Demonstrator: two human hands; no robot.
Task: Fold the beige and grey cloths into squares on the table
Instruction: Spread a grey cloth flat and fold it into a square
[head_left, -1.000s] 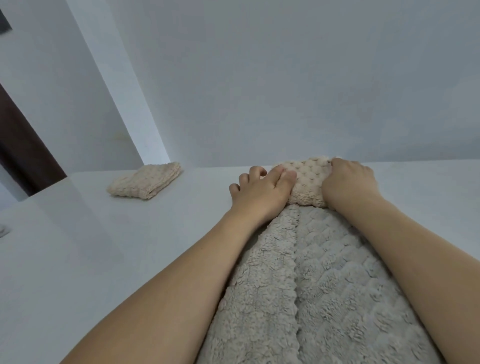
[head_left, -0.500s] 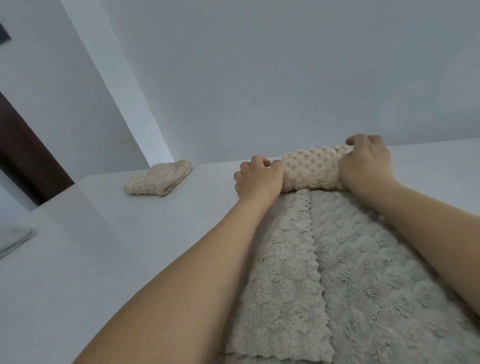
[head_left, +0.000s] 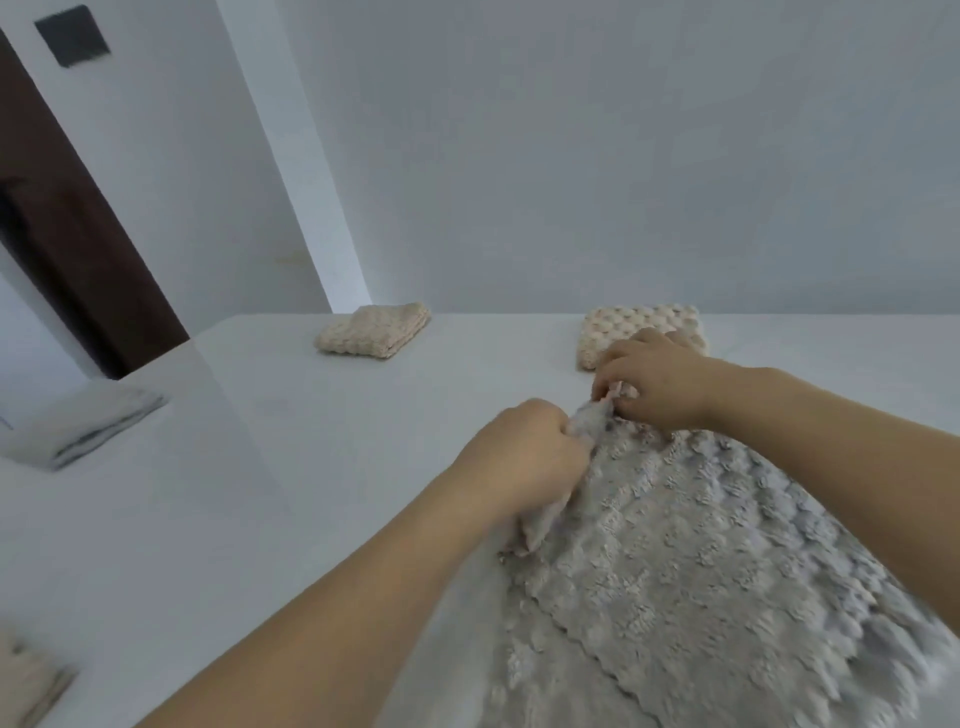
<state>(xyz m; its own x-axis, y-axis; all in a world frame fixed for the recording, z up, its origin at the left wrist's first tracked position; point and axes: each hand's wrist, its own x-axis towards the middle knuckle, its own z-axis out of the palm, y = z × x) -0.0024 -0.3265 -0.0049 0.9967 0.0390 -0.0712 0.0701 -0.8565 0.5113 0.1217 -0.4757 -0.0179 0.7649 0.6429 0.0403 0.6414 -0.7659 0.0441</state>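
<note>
A large grey textured cloth (head_left: 701, 561) lies spread on the white table (head_left: 311, 467) toward the near right. My left hand (head_left: 524, 457) grips its far left edge, bunching the fabric. My right hand (head_left: 654, 384) pinches the far edge of the same cloth just beside it. Behind my right hand a folded beige cloth (head_left: 628, 325) lies flat at the table's back. A second folded beige cloth (head_left: 374, 332) lies at the back centre-left.
A folded pale grey cloth (head_left: 88, 426) sits at the left edge of the table. Another beige cloth edge (head_left: 26, 680) shows at the near left corner. A white wall runs behind the table, with a dark door (head_left: 78, 234) at left.
Both hands left the folded beige cloth at the back of the table and drew back to take hold of the grey cloth's far edge. The view shifted right.
</note>
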